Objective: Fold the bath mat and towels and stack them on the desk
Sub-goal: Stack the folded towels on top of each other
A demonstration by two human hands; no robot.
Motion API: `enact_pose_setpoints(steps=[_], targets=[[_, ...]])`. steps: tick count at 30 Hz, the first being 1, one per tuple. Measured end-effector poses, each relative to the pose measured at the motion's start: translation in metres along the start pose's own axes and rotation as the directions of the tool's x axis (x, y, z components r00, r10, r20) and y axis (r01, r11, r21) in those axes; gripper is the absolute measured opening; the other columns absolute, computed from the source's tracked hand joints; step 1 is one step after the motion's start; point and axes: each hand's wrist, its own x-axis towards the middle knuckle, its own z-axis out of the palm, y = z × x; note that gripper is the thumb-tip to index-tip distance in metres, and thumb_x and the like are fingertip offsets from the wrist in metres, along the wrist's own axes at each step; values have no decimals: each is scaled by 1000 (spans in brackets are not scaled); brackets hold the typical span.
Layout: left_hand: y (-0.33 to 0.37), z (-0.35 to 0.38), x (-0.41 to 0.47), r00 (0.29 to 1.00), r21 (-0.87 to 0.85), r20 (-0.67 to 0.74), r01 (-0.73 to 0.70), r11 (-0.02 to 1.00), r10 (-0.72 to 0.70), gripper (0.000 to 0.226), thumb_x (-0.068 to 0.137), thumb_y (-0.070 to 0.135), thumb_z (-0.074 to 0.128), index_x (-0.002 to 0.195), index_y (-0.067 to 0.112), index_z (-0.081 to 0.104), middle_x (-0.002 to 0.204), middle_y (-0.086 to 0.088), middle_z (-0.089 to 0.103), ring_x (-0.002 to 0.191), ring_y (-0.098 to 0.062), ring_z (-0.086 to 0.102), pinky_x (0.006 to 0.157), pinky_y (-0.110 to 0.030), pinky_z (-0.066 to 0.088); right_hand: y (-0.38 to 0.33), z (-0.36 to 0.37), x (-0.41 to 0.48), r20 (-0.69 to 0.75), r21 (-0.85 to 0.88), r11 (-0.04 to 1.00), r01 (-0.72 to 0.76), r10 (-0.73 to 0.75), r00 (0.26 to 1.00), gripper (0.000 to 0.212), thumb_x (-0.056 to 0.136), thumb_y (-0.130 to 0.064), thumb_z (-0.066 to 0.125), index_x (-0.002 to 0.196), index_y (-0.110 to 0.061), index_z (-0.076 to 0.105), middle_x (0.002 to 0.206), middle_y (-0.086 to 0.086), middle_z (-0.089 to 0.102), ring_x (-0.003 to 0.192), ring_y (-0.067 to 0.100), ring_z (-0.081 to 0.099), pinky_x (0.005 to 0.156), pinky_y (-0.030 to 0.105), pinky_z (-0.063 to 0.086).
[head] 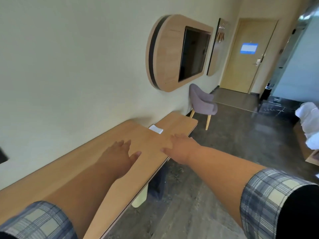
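While both arms reach over the desk, the left hand and the right hand are flat, fingers straight, thumbs apart, holding nothing. A small white folded cloth, perhaps a towel, lies on the desk just beyond them.

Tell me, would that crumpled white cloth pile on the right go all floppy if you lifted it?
Probably floppy: the white cloth pile lies in soft, rumpled folds, so it would likely sag and trail. It looks bulky, so loose parts may slip out when it is lifted. Being cloth, it shouldn't roll or break.
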Motion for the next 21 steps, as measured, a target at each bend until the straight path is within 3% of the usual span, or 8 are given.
enact_pose_setpoints(steps=[9,14,21], targets=[[89,25,142,997,13,-13,-78,997,78,78,96,68,23,158,22,13,163,-3,17,151,-22,10,119,-37,15,122,-33,86,-92,-48,996,-76,71,993,84,94,-68,34,159,-20,9,166,6,7,153,26,-1,121,52,8],[121,30,257,991,33,-22,-129,991,129,76,97,66,23,158,22,10,164,-4,15,151,-21,10,119,-37,14,185,-40,169,-151,-62,993,-95,85,985,85,94,-67,35,159,-20,5,167,5,5,153,26,-3,122,51,8],[175,50,405,975,55,55,-217,975,215,77,96,66,24,157,21,9,164,-3,13,151,-22,7,121,-41,13,294,-51,269,-168,44,967,-250,254,953,86,95,-65,39,159,-21,2,167,2,3,153,25,-5,122,49,7]])
